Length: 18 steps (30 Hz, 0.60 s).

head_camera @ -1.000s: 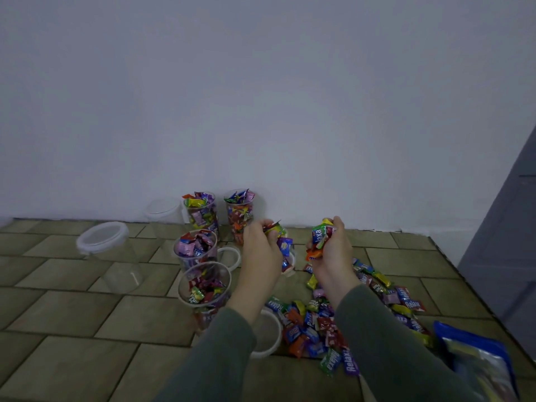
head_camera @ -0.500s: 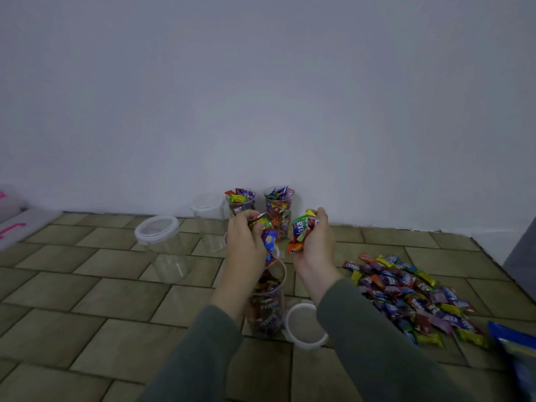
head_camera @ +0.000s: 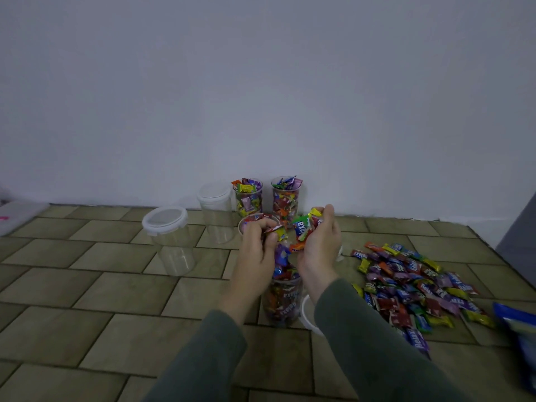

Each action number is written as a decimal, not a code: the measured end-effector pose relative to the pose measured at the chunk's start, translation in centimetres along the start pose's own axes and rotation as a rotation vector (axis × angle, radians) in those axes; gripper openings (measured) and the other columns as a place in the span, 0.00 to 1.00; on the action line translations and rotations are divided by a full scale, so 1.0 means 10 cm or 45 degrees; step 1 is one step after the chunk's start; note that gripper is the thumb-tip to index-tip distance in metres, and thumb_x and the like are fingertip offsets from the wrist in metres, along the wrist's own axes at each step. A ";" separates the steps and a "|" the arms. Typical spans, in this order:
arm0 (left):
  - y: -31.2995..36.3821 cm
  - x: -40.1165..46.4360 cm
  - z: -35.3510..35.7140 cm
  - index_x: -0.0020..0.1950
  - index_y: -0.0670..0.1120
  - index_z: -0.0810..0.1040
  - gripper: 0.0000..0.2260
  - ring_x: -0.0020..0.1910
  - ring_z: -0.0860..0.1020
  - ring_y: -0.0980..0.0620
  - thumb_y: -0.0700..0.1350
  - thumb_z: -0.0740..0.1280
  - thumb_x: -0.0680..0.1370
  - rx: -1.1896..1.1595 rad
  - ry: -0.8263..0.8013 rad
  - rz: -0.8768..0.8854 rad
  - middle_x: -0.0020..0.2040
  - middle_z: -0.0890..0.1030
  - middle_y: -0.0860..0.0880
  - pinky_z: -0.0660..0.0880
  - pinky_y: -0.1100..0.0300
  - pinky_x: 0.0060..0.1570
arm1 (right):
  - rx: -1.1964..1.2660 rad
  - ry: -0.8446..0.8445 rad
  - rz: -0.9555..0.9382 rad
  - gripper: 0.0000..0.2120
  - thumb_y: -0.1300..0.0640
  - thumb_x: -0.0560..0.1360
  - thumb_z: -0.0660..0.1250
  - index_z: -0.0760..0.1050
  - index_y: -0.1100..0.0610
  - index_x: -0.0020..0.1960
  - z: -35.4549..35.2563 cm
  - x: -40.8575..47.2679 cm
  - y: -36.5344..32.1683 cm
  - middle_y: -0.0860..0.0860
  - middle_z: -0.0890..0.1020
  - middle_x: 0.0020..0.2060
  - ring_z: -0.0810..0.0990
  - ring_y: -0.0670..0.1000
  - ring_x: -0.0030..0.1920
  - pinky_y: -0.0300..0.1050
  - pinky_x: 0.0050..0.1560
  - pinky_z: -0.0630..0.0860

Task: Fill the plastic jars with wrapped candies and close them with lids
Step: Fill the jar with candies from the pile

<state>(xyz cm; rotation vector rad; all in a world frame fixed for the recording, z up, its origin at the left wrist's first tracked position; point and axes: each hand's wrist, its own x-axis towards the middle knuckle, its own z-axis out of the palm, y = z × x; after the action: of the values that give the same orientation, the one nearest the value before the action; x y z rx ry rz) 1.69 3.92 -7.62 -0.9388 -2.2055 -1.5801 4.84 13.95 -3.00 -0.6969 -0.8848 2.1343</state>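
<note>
- Left hand [head_camera: 256, 250]: fingers curled round a bunch of wrapped candies [head_camera: 277, 232], held above the open jar [head_camera: 282, 300] on the tiled floor [head_camera: 87, 285].
- Right hand [head_camera: 319, 242]: fingers curled round a second handful of candies [head_camera: 301, 230], just beside the left hand and above the same jar.
- Open jar: upright between the two forearms, filled with candies almost to the rim.
- White lid [head_camera: 307, 317]: on the floor, touching the jar's right side, partly hidden by the right sleeve.
- Loose candy pile [head_camera: 412, 288]: spread on the floor to the right of the jar.
- Two filled jars [head_camera: 249, 198] [head_camera: 285, 198]: upright against the wall, without lids, candies heaped above the rims.
- Two empty jars [head_camera: 171, 242] [head_camera: 216, 213]: to the left, each closed with a white lid.
- Blue bag [head_camera: 519, 343]: at the right edge, blurred.
</note>
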 end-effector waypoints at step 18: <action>-0.13 -0.39 0.17 0.60 0.46 0.74 0.16 0.56 0.79 0.55 0.54 0.56 0.80 -0.718 0.176 -0.270 0.55 0.80 0.52 0.75 0.66 0.51 | -0.017 -0.051 -0.083 0.14 0.47 0.80 0.61 0.76 0.56 0.44 -0.01 0.02 0.11 0.51 0.81 0.34 0.81 0.55 0.41 0.55 0.50 0.79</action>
<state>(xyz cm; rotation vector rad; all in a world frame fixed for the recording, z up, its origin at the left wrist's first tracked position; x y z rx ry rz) 4.01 3.83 -11.40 -0.7059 -1.8409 -2.3589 4.40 13.60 -3.94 -0.6254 -0.9320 2.0929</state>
